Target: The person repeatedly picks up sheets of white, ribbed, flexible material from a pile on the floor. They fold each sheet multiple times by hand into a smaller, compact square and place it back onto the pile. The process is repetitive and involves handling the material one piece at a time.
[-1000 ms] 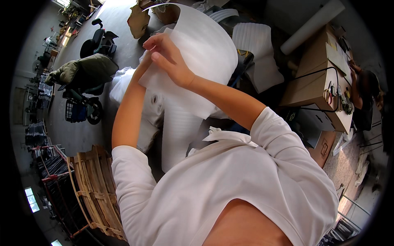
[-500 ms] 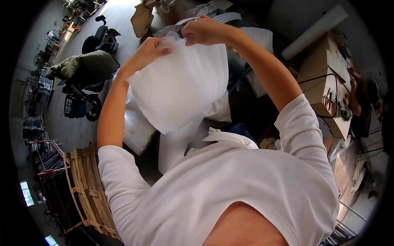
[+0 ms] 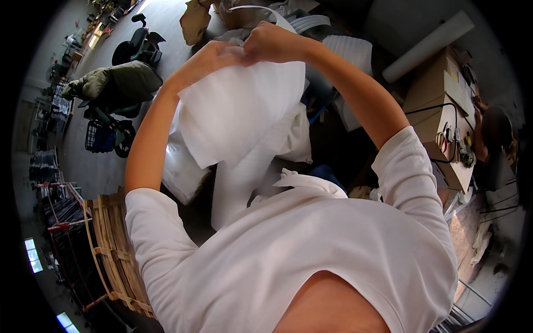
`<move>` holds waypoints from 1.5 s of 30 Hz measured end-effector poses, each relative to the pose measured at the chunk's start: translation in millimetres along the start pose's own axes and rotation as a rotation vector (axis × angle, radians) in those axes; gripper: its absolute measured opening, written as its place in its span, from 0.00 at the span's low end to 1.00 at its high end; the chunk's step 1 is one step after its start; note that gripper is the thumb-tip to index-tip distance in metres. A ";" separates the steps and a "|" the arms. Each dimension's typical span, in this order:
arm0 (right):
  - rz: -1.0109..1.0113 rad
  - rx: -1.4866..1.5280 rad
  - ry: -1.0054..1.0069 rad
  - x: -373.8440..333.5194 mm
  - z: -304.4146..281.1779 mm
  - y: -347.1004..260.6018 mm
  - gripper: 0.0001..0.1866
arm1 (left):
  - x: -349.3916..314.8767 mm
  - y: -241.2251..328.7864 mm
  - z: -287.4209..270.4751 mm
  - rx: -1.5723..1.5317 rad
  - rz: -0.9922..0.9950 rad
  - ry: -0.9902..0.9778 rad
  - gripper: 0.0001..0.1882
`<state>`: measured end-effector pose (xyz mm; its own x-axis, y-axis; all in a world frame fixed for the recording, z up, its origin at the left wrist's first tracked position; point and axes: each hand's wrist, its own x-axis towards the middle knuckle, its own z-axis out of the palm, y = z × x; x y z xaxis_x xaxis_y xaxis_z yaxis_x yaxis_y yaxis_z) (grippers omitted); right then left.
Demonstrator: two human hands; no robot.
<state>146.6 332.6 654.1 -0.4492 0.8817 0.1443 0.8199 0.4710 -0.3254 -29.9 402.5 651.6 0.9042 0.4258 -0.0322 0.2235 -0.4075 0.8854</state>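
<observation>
A white foam sheet hangs in front of me, its upper edge bunched between my hands. My left hand is closed on the sheet's top edge, its fingertips partly hidden in the folds. Right beside it, touching or nearly so, my right hand pinches the same edge with bent fingers. Behind the right hand a thin white strip curves upward. Below the sheet, more white foam hangs down toward my shirt, next to a plastic-wrapped bundle.
A scooter with a green cover stands at left, above a stack of wooden slats. On the right, a table carries scissors, and another person is beside it. A white foam roll leans behind.
My hands have come together, the left moving right and up toward the right one. The sheet's lower edge has risen, and a curved white strip now shows behind the right hand.
</observation>
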 end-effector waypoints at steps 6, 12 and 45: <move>-0.344 -0.133 0.805 -19.1 5.0 7.6 0.06 | -19.4 -10.7 -11.9 -0.541 -0.081 0.013 0.09; -0.053 0.289 0.910 -149.1 -32.1 52.6 0.09 | -118.2 -174.0 -90.4 -0.359 -0.399 0.452 0.12; -0.775 -0.123 0.525 -32.8 71.4 -23.4 0.26 | -38.8 -78.5 83.7 0.129 0.030 0.698 0.17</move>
<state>116.9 290.7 590.2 -0.6921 0.2072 0.6914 0.4046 0.9046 0.1339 -52.1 350.4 544.6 0.4759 0.8137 0.3338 0.2829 -0.5010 0.8179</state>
